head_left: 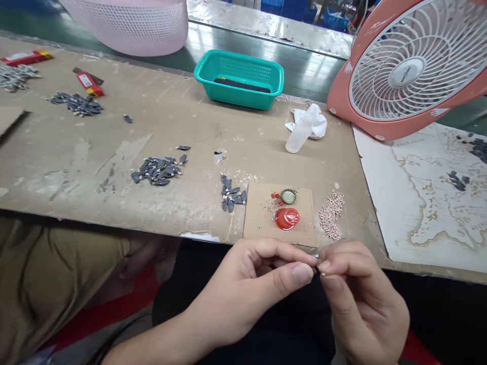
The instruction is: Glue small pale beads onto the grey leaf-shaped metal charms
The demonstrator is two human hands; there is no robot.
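My left hand (247,289) and my right hand (361,299) meet at the fingertips just off the table's front edge. Both pinch a tiny thin item (317,266) with a pale speck, too small to identify. Beyond them lies a cardboard square (262,218) holding a glossy red blob (286,219) and a bottle cap (288,196) with pale contents. A pile of tiny pink beads (331,215) lies to its right. Dark grey pieces with pale beads (232,195) lie to its left.
More dark pieces (157,171) lie across the worn table (114,142). At the back stand a teal basket (239,78), a plastic bottle (300,129) on a white cloth (314,121), and a pink fan (407,66). A red utility knife (89,83) lies back left. Olive fabric (49,284) fills the lower left.
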